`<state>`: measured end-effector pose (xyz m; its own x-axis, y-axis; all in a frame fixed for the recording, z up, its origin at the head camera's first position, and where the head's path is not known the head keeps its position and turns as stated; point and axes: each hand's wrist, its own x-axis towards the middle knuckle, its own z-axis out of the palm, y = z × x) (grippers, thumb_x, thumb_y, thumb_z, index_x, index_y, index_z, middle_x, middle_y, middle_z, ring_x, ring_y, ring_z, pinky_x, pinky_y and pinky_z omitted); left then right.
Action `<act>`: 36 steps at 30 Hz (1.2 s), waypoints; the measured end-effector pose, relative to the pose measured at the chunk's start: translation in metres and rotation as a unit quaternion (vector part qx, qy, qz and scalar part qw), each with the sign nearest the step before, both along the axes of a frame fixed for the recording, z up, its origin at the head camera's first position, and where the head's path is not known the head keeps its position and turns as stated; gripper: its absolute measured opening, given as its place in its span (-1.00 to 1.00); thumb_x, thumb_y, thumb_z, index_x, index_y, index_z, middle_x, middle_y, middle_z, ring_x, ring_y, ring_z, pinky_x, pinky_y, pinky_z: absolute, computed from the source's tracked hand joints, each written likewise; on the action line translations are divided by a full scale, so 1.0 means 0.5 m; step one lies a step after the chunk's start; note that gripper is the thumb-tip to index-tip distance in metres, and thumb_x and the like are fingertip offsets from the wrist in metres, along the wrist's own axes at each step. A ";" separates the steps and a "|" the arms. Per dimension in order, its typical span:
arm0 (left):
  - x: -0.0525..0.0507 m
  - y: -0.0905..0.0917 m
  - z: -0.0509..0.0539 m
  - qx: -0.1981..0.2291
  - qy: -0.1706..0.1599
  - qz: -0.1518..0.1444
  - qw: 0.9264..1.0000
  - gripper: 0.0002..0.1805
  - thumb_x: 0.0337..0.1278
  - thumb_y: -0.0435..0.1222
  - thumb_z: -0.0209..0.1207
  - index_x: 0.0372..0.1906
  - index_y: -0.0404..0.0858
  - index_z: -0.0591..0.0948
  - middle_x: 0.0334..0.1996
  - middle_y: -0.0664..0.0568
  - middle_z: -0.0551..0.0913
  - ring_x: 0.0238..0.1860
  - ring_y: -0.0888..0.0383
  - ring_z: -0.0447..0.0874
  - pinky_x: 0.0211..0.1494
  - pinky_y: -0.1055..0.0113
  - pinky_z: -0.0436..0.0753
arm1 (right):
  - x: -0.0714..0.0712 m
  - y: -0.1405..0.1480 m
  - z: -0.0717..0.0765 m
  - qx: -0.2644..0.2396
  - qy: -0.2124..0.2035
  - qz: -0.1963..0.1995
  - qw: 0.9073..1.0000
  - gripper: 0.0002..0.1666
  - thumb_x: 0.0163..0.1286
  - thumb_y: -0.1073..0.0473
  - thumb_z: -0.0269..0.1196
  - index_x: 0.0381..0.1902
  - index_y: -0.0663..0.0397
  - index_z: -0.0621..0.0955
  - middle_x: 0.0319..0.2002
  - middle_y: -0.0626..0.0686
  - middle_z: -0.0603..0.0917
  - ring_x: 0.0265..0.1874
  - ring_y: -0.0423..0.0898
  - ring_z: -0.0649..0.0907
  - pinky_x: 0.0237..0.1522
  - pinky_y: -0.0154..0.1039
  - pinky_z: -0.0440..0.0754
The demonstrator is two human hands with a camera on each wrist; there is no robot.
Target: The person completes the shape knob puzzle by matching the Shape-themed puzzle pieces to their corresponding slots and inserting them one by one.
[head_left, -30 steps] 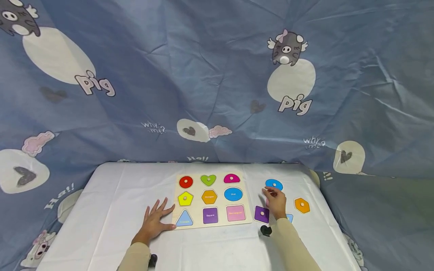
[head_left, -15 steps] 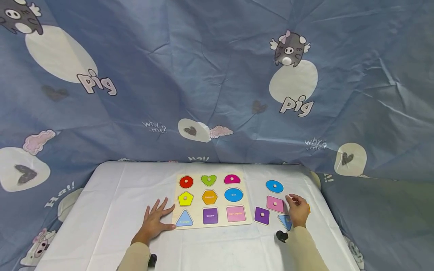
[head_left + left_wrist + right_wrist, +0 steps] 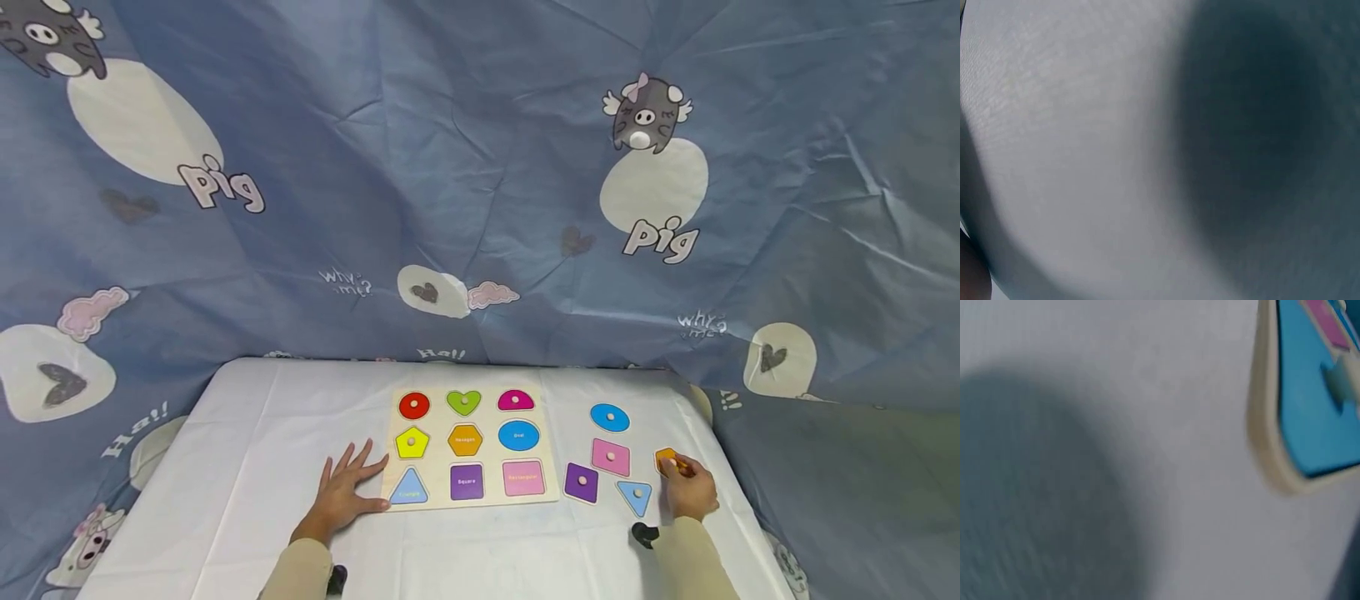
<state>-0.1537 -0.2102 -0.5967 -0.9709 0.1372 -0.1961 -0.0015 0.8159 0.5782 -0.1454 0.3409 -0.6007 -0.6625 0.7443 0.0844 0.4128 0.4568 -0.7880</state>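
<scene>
A wooden shape puzzle board (image 3: 551, 492) lies on the white-covered table. My left hand (image 3: 341, 496) rests spread at its left edge, fingertips and thumb touching the board. Over at the right, my right hand (image 3: 690, 490) has its fingers curled at the knob of an orange hexagon piece (image 3: 663, 459), pinching it; the hand partly hides the piece. Loose knobbed pieces lie between board and hand: a blue oval (image 3: 603, 416), a pink rectangle (image 3: 602, 451), a purple square (image 3: 576, 490) and a blue triangle (image 3: 632, 497). In the right wrist view the triangle (image 3: 1310, 425) looms close, blurred.
Red circle (image 3: 407, 408), green heart (image 3: 458, 407), magenta semicircle (image 3: 510, 406) and yellow pentagon (image 3: 405, 450) pieces with knobs sit in the board. Its hexagon, oval, triangle, square and rectangle places show no knobs. A blue patterned cloth (image 3: 480, 208) hangs behind the table.
My right hand has moved right, from over the pink rectangle past the triangle to the orange hexagon piece. My left hand has stayed at the board's edge.
</scene>
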 end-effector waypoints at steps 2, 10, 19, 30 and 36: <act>0.001 0.000 -0.001 0.001 0.000 -0.001 1.000 -0.03 -0.46 -0.02 0.53 0.31 -0.07 0.46 0.49 -0.14 0.08 0.51 -0.22 -0.26 0.46 -0.18 -0.45 | 0.004 0.005 -0.008 -0.001 -0.008 -0.003 1.000 -0.63 0.27 0.13 0.28 -0.08 0.32 0.62 -0.19 0.37 0.59 -0.12 0.24 0.52 0.03 0.22 0.18; 0.003 0.005 0.001 0.007 0.004 0.003 1.000 -0.04 -0.45 -0.02 0.53 0.30 -0.08 0.47 0.48 -0.16 0.10 0.51 -0.23 -0.24 0.46 -0.19 -0.42 | 0.006 0.014 -0.002 0.001 -0.034 -0.008 0.999 -0.61 0.26 0.12 0.26 -0.13 0.38 0.63 -0.24 0.40 0.60 -0.12 0.31 0.52 0.04 0.23 0.21; 0.006 0.002 0.001 -0.001 0.006 -0.003 1.000 -0.04 -0.44 -0.02 0.53 0.30 -0.09 0.47 0.48 -0.17 0.09 0.50 -0.24 -0.25 0.45 -0.21 -0.43 | 0.004 0.014 0.007 -0.014 -0.044 0.001 0.999 -0.62 0.29 0.13 0.25 -0.13 0.38 0.63 -0.25 0.36 0.64 -0.09 0.33 0.51 0.05 0.24 0.20; 0.008 0.001 0.002 -0.004 0.003 -0.004 1.000 -0.04 -0.44 -0.01 0.53 0.30 -0.09 0.46 0.48 -0.18 0.09 0.50 -0.24 -0.25 0.45 -0.21 -0.42 | -0.007 -0.020 0.010 0.005 0.002 0.026 1.000 -0.71 0.25 0.19 0.31 -0.22 0.37 0.66 -0.42 0.24 0.63 -0.25 0.20 0.53 -0.05 0.12 0.22; 0.006 0.002 0.000 0.000 0.005 0.000 1.000 -0.03 -0.46 -0.02 0.53 0.30 -0.10 0.46 0.47 -0.18 0.09 0.50 -0.23 -0.23 0.46 -0.19 -0.42 | -0.025 -0.047 0.017 -0.004 -0.014 0.068 0.998 -0.69 0.31 0.21 0.28 -0.15 0.41 0.64 -0.21 0.31 0.57 -0.16 0.21 0.50 0.02 0.14 0.19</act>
<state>-0.1509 -0.2090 -0.5969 -0.9730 0.1367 -0.1857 0.0044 0.8163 0.5777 -0.1581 0.3176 -0.5920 -0.7595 0.6478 0.0600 0.3685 0.5043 -0.7810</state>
